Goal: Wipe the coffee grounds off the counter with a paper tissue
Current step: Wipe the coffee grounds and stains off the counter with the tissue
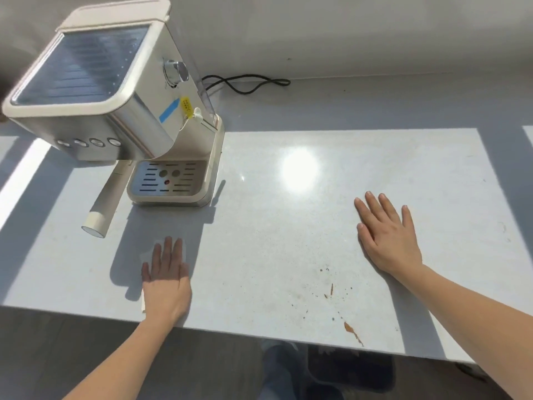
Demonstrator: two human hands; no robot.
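Seen from the person's own head, looking down: closest to the viewer, below the front edge of a white counter (274, 226), a dark mat (354, 368) lies on the floor beside the person's leg. Two bare forearms reach forward over the edge. The left hand (165, 274) lies palm down close to the front edge, its fingers straight and held close together, pressing flat on a thin white paper tissue (147, 253). The tissue shows only as pale margins around the fingers and beside the wrist, and it sits in shadow. The right hand (389, 235) lies palm down farther out on the sunlit counter, fingers straight and slightly fanned, holding nothing. The two hands are well apart. Between them, nearer the right hand's forearm and close to the front edge, lie the coffee grounds (349, 327): a brown smear at the edge and dark specks scattered just beyond it. The tissue does not touch them. Beyond the left hand stands a cream and steel espresso machine (115, 96), with its drip tray (170, 177) facing that hand and a cream portafilter handle (101, 206) jutting out to the left of the fingers. Farthest away, behind the machine, a black power cord (245, 82) loops along the foot of a pale wall.
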